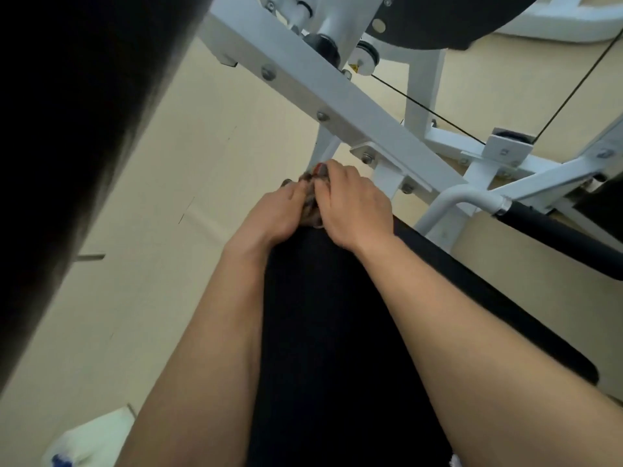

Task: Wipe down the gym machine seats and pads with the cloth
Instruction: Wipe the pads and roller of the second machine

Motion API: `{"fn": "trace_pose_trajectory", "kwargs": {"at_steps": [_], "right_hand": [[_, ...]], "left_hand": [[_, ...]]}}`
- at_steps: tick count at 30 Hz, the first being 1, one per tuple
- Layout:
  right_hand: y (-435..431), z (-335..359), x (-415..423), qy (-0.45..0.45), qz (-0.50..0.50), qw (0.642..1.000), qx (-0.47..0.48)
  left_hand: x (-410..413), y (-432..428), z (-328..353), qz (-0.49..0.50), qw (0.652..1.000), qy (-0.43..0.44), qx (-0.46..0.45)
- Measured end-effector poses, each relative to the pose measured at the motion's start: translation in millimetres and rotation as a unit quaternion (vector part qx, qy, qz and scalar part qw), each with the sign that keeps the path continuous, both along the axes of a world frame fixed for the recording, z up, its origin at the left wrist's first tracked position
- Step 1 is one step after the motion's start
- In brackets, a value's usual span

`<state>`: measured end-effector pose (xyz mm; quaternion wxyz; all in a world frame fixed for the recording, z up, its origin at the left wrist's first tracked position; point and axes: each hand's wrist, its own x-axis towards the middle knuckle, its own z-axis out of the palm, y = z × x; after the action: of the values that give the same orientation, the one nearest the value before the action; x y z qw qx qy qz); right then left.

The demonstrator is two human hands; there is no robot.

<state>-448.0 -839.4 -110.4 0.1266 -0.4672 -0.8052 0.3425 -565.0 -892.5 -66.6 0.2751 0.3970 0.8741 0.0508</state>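
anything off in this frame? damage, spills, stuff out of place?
Nothing stands out. Both hands, left and right, press the bunched cloth onto the far end of the black pad. No tears or spills show on the pad or the white frame.

White frame beam [340, 106] close beyond hands [320, 203], open floor [202, 183] leftward
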Motion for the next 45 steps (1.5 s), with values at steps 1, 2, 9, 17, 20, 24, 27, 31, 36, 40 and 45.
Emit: {"fn": "trace_pose_trajectory", "kwargs": {"at_steps": [1,2,9,17,20,24,27,31,36,40,45], "right_hand": [[-18,2,4,-0.006,-0.014,0.999,0.041],[-34,1,6,-0.015,-0.023,0.998,0.059],[-50,-13,31,0.001,-0.005,0.997,0.083],[-109,-21,52,0.067,-0.126,0.988,0.062],[-158,-31,66,0.041,-0.140,0.986,0.078],[-248,-43,81,0.015,-0.168,0.983,0.066],[-314,-46,88,0.004,-0.178,0.983,0.041],[-393,-40,96,-0.014,-0.166,0.986,-0.001],[-482,-28,107,-0.020,-0.162,0.986,-0.035],[-502,-29,115,-0.019,-0.235,0.972,-0.005],[-479,-50,105,-0.089,-0.235,0.968,-0.015]], "left_hand": [[2,-19,2,-0.031,0.999,0.037,-0.003],[5,-39,5,-0.048,0.997,0.057,0.003],[9,-9,9,0.048,0.991,0.070,0.104],[57,-3,-32,-0.227,0.950,0.202,0.070],[68,-51,-38,-0.290,0.929,0.217,0.068],[88,-133,-47,-0.318,0.921,0.217,0.056],[94,-200,-51,-0.341,0.910,0.222,0.077],[86,-282,-51,-0.349,0.908,0.203,0.113],[73,-370,-47,-0.414,0.877,0.230,0.086],[69,-379,-47,-0.526,0.821,0.217,0.039],[86,-345,-67,-0.607,0.757,0.232,0.064]]}}
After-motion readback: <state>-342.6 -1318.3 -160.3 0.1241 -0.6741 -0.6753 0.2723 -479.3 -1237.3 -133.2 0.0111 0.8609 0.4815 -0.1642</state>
